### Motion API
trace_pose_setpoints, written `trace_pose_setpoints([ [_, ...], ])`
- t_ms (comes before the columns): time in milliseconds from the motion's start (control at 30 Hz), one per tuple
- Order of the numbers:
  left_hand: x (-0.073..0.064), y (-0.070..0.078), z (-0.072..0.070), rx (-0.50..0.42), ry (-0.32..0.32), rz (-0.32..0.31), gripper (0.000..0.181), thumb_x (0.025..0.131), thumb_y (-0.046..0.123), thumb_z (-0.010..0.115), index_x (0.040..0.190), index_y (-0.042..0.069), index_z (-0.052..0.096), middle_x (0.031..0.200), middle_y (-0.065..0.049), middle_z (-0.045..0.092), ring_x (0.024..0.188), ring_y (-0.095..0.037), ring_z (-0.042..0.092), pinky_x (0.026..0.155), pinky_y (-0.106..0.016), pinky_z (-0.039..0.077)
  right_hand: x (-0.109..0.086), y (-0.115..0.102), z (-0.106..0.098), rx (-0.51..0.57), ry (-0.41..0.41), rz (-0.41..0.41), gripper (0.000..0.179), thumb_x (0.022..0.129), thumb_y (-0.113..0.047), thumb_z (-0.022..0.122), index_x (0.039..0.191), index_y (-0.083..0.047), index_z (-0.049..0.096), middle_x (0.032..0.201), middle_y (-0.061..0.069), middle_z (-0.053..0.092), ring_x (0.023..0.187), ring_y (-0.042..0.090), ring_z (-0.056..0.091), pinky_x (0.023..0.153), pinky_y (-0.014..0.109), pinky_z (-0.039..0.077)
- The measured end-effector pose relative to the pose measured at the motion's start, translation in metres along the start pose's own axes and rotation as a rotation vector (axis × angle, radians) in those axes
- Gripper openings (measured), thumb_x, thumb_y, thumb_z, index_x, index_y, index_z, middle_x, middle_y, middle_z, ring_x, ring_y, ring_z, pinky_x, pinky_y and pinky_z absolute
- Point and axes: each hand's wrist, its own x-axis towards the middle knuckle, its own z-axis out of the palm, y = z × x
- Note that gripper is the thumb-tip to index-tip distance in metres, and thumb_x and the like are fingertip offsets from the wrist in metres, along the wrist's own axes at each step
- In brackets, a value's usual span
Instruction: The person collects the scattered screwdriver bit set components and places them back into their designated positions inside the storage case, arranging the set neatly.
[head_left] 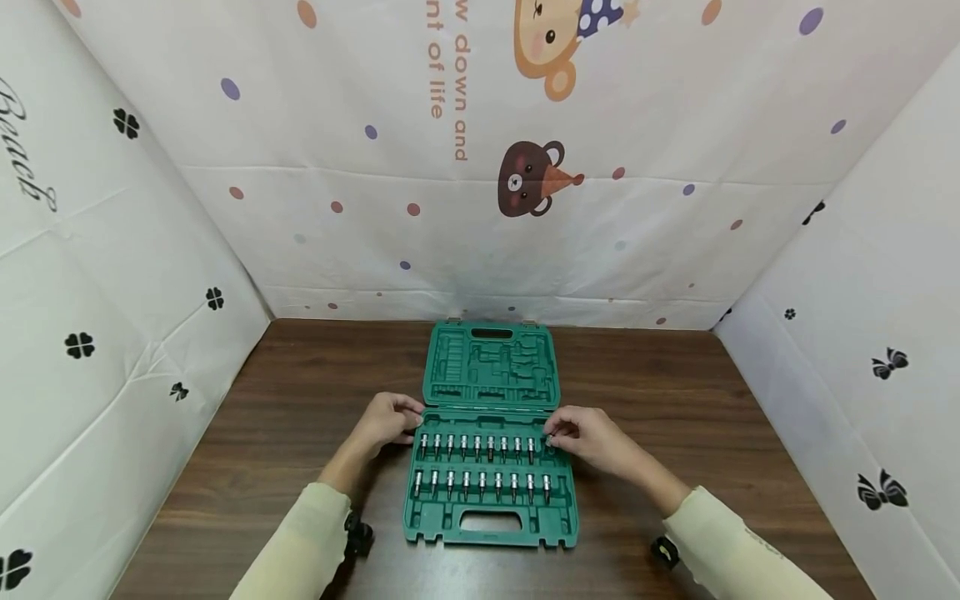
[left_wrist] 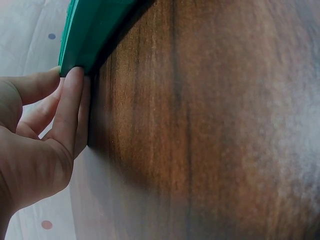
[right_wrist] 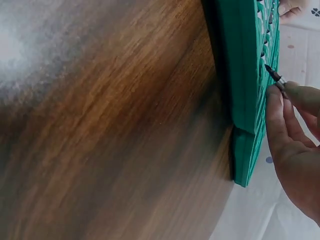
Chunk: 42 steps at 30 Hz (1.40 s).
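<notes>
A green plastic socket case (head_left: pixel 558 525) lies unfolded on the table, with two rows of silver bit sockets (head_left: pixel 482 483) in its near half. My left hand (head_left: pixel 386 422) holds the case's left edge close to the hinge. In the left wrist view, the thumb (left_wrist: pixel 42 85) is at the rim and the fingers are against the side wall. Over the right end of the upper row, my right hand (head_left: pixel 588 435) pinches a bit socket (right_wrist: pixel 278 79) between thumb and fingertips. Its dark tip points toward the case in the right wrist view.
The case's lid (head_left: pixel 491 400) lies back toward the far wall, its moulded recesses showing. Brown wooden table (head_left: pixel 315 367) surrounds the case. White printed sheets (head_left: pixel 360 250) enclose the far side and both flanks. A dark band (head_left: pixel 358 535) is on the left wrist.
</notes>
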Motion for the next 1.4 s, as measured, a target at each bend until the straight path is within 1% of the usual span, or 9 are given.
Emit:
trace_pose_setpoints([
  [267, 0.001, 0.001, -0.001, -0.004, 0.006, 0.003, 0.019, 0.098, -0.002, 0.064, 0.116, -0.003, 0.072, 0.104, -0.016, 0.072, 0.084, -0.020, 0.069, 0.067, -0.035, 0.063, 0.004, -0.003, 0.003, -0.027, -0.032, -0.004, 0.008, 0.098, -0.005, 0.070, 0.105, -0.007, 0.072, 0.101, 0.004, 0.073, 0.089, 0.008, 0.068, 0.076, 0.022, 0.059],
  [400, 0.000, 0.001, -0.001, -0.001, 0.001, 0.002, 0.019, 0.098, -0.002, 0.064, 0.116, -0.002, 0.072, 0.103, -0.016, 0.071, 0.085, -0.020, 0.068, 0.067, -0.035, 0.063, 0.006, -0.003, 0.006, -0.070, -0.036, -0.010, 0.008, 0.097, -0.004, 0.071, 0.104, -0.007, 0.073, 0.099, 0.003, 0.072, 0.087, 0.008, 0.068, 0.074, 0.022, 0.059],
  [733, 0.001, -0.001, -0.001, 0.001, -0.006, -0.003, 0.020, 0.099, -0.002, 0.064, 0.117, -0.002, 0.072, 0.105, -0.016, 0.071, 0.085, -0.020, 0.068, 0.068, -0.035, 0.063, 0.009, 0.000, 0.015, -0.210, 0.028, -0.092, 0.009, 0.092, -0.004, 0.076, 0.095, -0.011, 0.072, 0.093, -0.003, 0.066, 0.082, 0.004, 0.062, 0.069, 0.021, 0.057],
  [900, 0.001, 0.000, -0.001, 0.004, -0.005, -0.001, 0.019, 0.099, -0.002, 0.064, 0.116, -0.002, 0.072, 0.107, -0.017, 0.071, 0.084, -0.020, 0.069, 0.068, -0.036, 0.063, 0.011, -0.002, 0.018, -0.243, 0.062, -0.074, 0.012, 0.091, -0.005, 0.079, 0.096, -0.011, 0.070, 0.095, -0.002, 0.065, 0.084, 0.009, 0.062, 0.071, 0.023, 0.057],
  [1067, 0.001, 0.000, -0.002, 0.006, -0.003, -0.005, 0.019, 0.099, -0.002, 0.064, 0.116, -0.002, 0.072, 0.111, -0.017, 0.070, 0.084, -0.020, 0.068, 0.068, -0.035, 0.063, 0.013, -0.002, 0.018, -0.277, 0.084, -0.025, 0.017, 0.089, -0.009, 0.082, 0.103, -0.012, 0.073, 0.102, -0.002, 0.067, 0.093, 0.015, 0.064, 0.078, 0.029, 0.059],
  [1233, 0.001, 0.000, -0.002, 0.000, -0.004, -0.009, 0.018, 0.099, -0.001, 0.064, 0.115, -0.002, 0.072, 0.110, -0.017, 0.070, 0.084, -0.020, 0.068, 0.068, -0.035, 0.063, 0.017, -0.003, 0.016, -0.270, 0.064, 0.048, 0.019, 0.088, -0.012, 0.083, 0.105, -0.014, 0.075, 0.103, -0.003, 0.069, 0.095, 0.013, 0.063, 0.080, 0.032, 0.058],
  [1400, 0.001, 0.000, -0.001, -0.005, -0.004, -0.010, 0.018, 0.099, -0.002, 0.064, 0.115, -0.003, 0.071, 0.108, -0.017, 0.070, 0.084, -0.020, 0.068, 0.068, -0.035, 0.063, 0.022, -0.005, 0.013, -0.274, 0.034, 0.080, 0.019, 0.086, -0.013, 0.085, 0.103, -0.015, 0.075, 0.100, -0.004, 0.069, 0.092, 0.012, 0.063, 0.078, 0.030, 0.057],
])
